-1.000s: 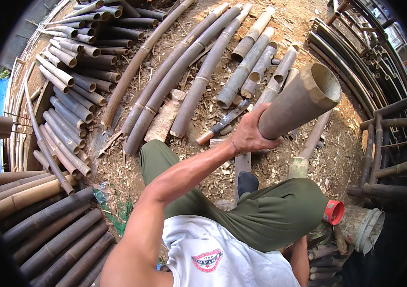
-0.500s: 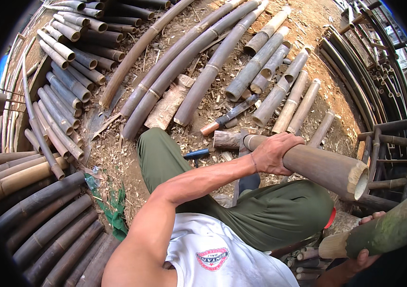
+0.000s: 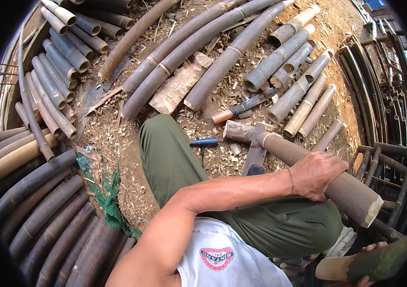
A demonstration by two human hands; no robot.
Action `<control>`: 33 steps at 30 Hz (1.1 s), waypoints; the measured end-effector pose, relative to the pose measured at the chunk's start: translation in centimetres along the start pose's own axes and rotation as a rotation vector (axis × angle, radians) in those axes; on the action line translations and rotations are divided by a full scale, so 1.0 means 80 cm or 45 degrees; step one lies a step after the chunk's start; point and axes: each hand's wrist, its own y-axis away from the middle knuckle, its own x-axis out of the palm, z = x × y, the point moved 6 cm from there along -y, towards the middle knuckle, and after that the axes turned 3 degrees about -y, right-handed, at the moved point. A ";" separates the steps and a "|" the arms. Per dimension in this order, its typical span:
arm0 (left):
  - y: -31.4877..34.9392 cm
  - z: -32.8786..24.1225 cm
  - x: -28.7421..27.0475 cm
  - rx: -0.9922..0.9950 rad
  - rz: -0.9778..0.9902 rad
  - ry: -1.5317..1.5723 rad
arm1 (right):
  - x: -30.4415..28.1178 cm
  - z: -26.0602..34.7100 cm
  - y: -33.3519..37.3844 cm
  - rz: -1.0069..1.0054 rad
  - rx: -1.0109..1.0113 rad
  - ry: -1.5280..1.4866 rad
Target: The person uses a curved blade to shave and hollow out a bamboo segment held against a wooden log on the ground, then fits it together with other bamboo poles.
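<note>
My left hand (image 3: 319, 176) reaches across my lap, its fingers wrapped over a brown bamboo length (image 3: 356, 197). This bamboo slants down to the right over my raised leg. Its far end lies against an upright grey board (image 3: 255, 152); the near end shows a pale cut rim. At the lower right, my right hand (image 3: 372, 247) is partly cut off, with fingers and thumb around a thick, mossy green bamboo piece (image 3: 380, 258). That piece has a pale, trimmed end facing left. Beyond the board lies a short log (image 3: 238, 131).
A machete-like tool (image 3: 244, 106) and a blue-handled tool (image 3: 204, 142) lie among wood chips. Long bamboo poles (image 3: 198, 57) and short cut lengths (image 3: 280, 57) cover the ground ahead. Bamboo stacks (image 3: 41, 225) line the left; a dark bamboo frame (image 3: 390, 165) stands right.
My left hand has shifted right along the bamboo, toward its near end. The green piece in my right hand has dropped lower in view. The whole view has turned slightly.
</note>
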 end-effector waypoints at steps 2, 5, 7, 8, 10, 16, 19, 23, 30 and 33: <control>0.009 0.017 -0.012 -0.005 -0.020 0.027 | -0.006 -0.016 -0.009 0.288 0.080 0.172; 0.004 0.019 0.000 0.067 -0.084 0.111 | 0.023 -0.017 0.012 0.248 0.346 0.941; 0.004 0.021 -0.003 0.048 -0.067 0.109 | 0.028 -0.027 0.019 0.297 0.568 0.555; 0.003 0.021 -0.004 0.044 -0.054 0.103 | 0.031 -0.029 0.015 0.283 0.600 0.526; 0.003 0.020 0.002 0.044 -0.037 0.110 | 0.033 -0.022 0.014 0.220 0.569 0.498; 0.002 0.025 -0.004 0.066 -0.093 0.122 | 0.023 0.005 0.004 -0.005 0.003 0.220; 0.002 0.024 0.000 0.076 -0.083 0.133 | 0.047 -0.011 0.020 0.108 0.429 0.837; 0.007 0.027 -0.005 0.078 -0.116 0.139 | 0.048 -0.016 0.014 0.139 0.612 0.576; 0.003 0.024 -0.002 0.087 -0.155 0.153 | -0.013 -0.008 0.031 -0.006 0.159 0.173; 0.005 0.027 0.000 0.085 -0.139 0.131 | 0.032 -0.047 0.049 -0.109 0.453 0.253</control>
